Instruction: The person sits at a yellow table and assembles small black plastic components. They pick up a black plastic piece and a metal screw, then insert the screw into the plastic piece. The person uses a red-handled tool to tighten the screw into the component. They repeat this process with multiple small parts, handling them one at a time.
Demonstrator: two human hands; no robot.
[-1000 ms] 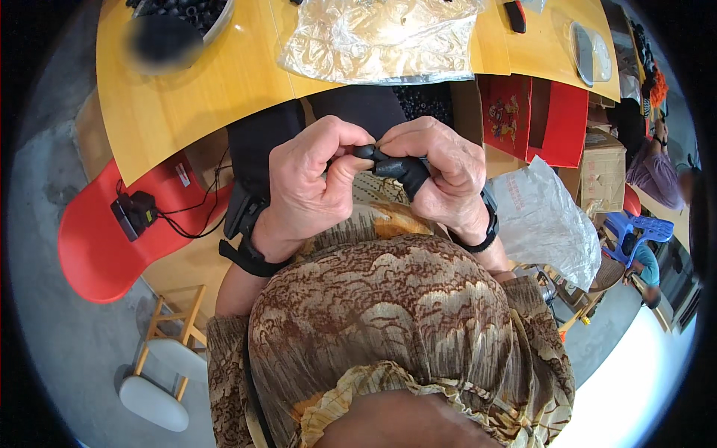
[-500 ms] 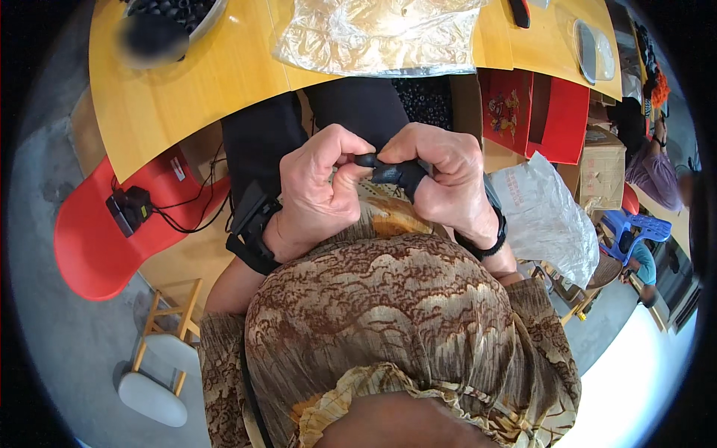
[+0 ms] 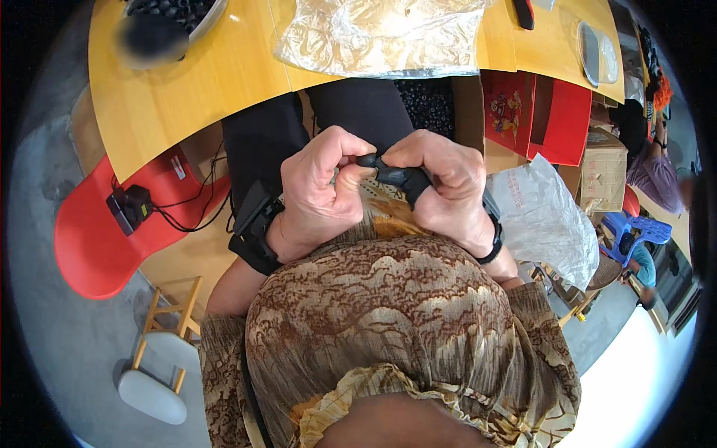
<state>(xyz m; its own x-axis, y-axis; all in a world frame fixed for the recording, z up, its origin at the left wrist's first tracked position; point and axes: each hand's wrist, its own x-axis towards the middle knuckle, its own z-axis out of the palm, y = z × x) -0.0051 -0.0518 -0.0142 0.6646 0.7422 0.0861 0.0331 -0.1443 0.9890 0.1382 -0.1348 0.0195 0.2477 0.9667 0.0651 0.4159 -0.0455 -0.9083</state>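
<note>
Above my lap, both hands meet at a small black rounded piece (image 3: 367, 160). My left hand (image 3: 320, 183) pinches it between thumb and index finger. From the other side my right hand (image 3: 452, 187) is closed, its thumb tip close against the piece. Dark black material (image 3: 403, 179) shows beneath the right thumb, along the curled fingers; whether it is a finger covering or part of a held thing I cannot tell. The fingertips hide much of the piece, so its kind is unclear.
A yellow table (image 3: 194, 97) lies ahead, bearing a clear plastic bag (image 3: 381, 33) and a bowl of black parts (image 3: 200, 28). Below stand a box of small black parts (image 3: 427, 104) and a red box (image 3: 567, 123). A red chair (image 3: 97, 239) is at left; another person (image 3: 657, 168) sits far right.
The right thumb and the dark material have shifted slightly relative to the small black piece. My left hand keeps its pinch almost in place.
</note>
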